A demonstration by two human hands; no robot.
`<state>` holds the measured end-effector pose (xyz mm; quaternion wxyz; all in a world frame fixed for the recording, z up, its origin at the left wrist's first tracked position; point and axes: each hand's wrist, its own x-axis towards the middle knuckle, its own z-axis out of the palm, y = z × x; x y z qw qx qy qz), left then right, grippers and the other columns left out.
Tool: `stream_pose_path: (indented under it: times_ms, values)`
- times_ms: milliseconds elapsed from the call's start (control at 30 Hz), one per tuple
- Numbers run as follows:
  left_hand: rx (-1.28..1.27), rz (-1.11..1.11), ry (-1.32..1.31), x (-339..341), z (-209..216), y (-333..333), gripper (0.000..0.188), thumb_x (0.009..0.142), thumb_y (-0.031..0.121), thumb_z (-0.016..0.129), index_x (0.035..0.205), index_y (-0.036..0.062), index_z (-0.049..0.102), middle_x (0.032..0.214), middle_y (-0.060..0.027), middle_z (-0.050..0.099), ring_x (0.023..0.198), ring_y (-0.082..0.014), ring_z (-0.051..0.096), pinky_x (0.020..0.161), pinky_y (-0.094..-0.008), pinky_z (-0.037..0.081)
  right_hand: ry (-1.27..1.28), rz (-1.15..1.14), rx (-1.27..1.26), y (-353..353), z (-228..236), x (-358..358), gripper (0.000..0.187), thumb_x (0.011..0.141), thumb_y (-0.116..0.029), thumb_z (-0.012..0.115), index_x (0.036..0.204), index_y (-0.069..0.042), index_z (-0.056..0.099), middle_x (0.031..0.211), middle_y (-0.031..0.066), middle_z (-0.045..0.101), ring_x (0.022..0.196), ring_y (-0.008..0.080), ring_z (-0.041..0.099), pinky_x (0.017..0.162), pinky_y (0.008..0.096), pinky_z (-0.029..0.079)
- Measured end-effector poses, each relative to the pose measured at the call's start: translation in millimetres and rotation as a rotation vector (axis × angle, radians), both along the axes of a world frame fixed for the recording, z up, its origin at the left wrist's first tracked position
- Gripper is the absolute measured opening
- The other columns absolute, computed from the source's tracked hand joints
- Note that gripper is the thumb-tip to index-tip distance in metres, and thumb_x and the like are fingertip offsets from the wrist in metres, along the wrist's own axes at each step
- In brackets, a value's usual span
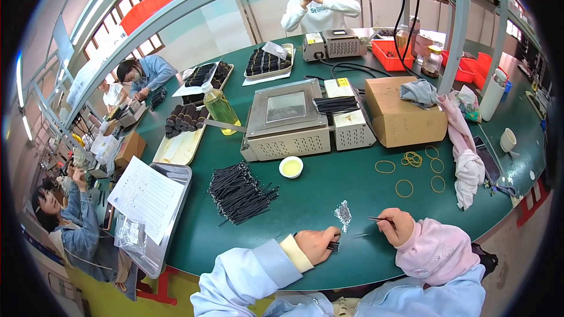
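My left hand (318, 245) is closed around a few short black wire-like pieces (333, 246), whose ends stick out beside the fingertips. In my right hand (397, 227) is a thin metal tool that looks like tweezers (376, 219), its tip pointing left. Between the hands, slightly farther off, lies a small heap of tiny silvery-white parts (343, 215). A large pile of black wire-like pieces (241, 192) with light-coloured ends spreads to the left. Behind it stands a small white cup (291, 167) of yellow liquid.
Several rubber bands (412, 159) lie at right, near a pink cloth (464, 164) and a cardboard box (408, 122). A heating device (288, 123) and an oil bottle (221, 108) stand farther back. Papers cover a metal tray (176, 223) at left. Co-workers sit around.
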<state>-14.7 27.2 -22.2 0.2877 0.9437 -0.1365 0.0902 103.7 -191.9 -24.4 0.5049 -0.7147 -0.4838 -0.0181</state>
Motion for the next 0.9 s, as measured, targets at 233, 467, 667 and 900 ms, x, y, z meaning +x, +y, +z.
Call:
stream_pose_path:
  times_ms: [233,467,667,900]
  values:
    - [-0.017,-0.017,-0.013,-0.3,1.3,0.4,0.029,0.071,0.005,0.058,0.098,0.0074,0.049,0.074,-0.0077,0.063,0.063,-0.026,0.062,0.054,-0.0343,0.05,0.02,0.002,-0.006,-0.6,1.2,-0.3,0.015,0.08,-0.007,0.061,0.092,-0.002,0.052,0.068,0.0109,0.057,0.053,0.0238,0.056,0.049,0.0297,0.044]
    - [-0.001,-0.004,-0.002,-1.1,2.7,-0.4,0.028,0.071,0.006,0.059,0.097,0.0076,0.049,0.074,-0.0076,0.064,0.063,-0.0256,0.062,0.054,-0.034,0.05,0.042,0.006,0.02,0.3,3.4,-2.4,0.014,0.08,-0.007,0.061,0.09,-0.002,0.053,0.064,0.0108,0.057,0.052,0.0241,0.055,0.048,0.0302,0.044]
    - [-0.009,0.035,0.078,-1.7,-6.1,-0.1,0.031,0.072,0.009,0.058,0.102,0.01,0.05,0.075,-0.0097,0.064,0.064,-0.0293,0.062,0.057,-0.0377,0.05,0.015,-0.015,-0.015,-0.3,-0.1,-1.5,0.013,0.079,-0.005,0.06,0.089,-0.002,0.053,0.062,0.0106,0.056,0.049,0.0237,0.054,0.047,0.0309,0.043]
    - [0.037,0.02,-0.013,-0.2,-3.0,-1.6,0.027,0.071,0.009,0.059,0.095,0.0083,0.046,0.068,-0.0088,0.059,0.058,-0.028,0.06,0.05,-0.0382,0.047,0.068,0.018,0.043,-6.2,-11.4,1.7,0.011,0.086,-0.007,0.052,0.092,0.0,0.049,0.063,0.0061,0.054,0.05,0.0111,0.05,0.046,0.0218,0.04]
